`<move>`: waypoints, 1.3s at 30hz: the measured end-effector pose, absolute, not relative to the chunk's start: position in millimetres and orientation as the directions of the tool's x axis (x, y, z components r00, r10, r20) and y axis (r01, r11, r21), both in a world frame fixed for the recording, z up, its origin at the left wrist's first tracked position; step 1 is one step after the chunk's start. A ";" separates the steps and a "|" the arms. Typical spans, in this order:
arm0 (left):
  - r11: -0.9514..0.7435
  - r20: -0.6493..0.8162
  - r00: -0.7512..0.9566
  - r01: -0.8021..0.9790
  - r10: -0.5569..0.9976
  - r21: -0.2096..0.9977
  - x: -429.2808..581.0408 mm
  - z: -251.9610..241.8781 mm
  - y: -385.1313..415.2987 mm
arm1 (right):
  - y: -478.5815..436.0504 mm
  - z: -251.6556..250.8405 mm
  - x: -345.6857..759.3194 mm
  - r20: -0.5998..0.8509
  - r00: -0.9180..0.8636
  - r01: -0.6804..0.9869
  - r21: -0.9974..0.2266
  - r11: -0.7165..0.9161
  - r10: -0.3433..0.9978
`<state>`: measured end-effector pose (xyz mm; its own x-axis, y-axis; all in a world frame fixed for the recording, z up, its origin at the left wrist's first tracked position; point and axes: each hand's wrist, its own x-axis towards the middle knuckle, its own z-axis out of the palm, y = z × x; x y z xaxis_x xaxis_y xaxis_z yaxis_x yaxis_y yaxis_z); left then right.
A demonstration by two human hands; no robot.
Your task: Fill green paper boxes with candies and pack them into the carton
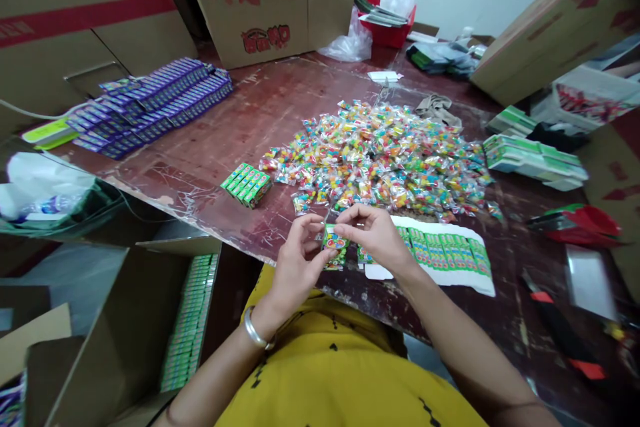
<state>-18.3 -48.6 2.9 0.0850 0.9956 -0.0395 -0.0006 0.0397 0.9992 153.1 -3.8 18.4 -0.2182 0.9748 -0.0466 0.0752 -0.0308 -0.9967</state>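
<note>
Between my two hands, over the near table edge, is a small green candy box point(334, 240). My left hand point(300, 257) grips its left side with thumb and fingers. My right hand point(373, 233) pinches at its top end; the fingertips partly hide that end. Just right of it, under my right wrist, a row of flat green boxes point(440, 250) lies on a white sheet point(481, 285). Beyond my hands spreads a large heap of clear candy packets point(395, 153) with colourful pieces inside. A small block of green boxes point(246, 184) stands to the left.
Purple boxes point(155, 107) are stacked at the back left. An open carton point(120, 320) with green boxes inside stands below the table's left edge. Stacks of green-and-white cartons point(535, 160), a red scoop-like item point(590, 225) and a black-and-red tool point(563, 330) lie at right.
</note>
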 end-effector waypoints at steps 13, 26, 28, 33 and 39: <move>0.075 -0.060 0.150 -0.095 0.987 0.993 -28.1 10.7 -39.0 | -17.3 27.7 163.0 0.170 -0.485 0.391 -0.835 0.386 0.858; 0.025 -0.017 0.157 -0.046 0.987 0.999 -51.4 22.2 -21.1 | -15.3 19.9 157.7 0.308 -0.539 0.579 -0.541 0.610 0.784; -0.092 0.098 -0.029 0.143 0.995 0.985 -79.2 31.8 -1.8 | -13.7 19.6 162.1 0.280 -0.499 0.615 -0.552 0.563 0.820; -0.013 0.370 -0.265 0.798 0.890 0.603 -165.5 42.9 73.0 | -13.2 6.7 185.9 0.284 -0.362 0.703 -0.543 0.460 0.888; 0.109 0.120 -0.165 0.922 0.979 0.372 -192.2 12.1 129.4 | -25.2 -8.1 215.0 0.211 -0.252 0.766 -0.553 0.328 0.944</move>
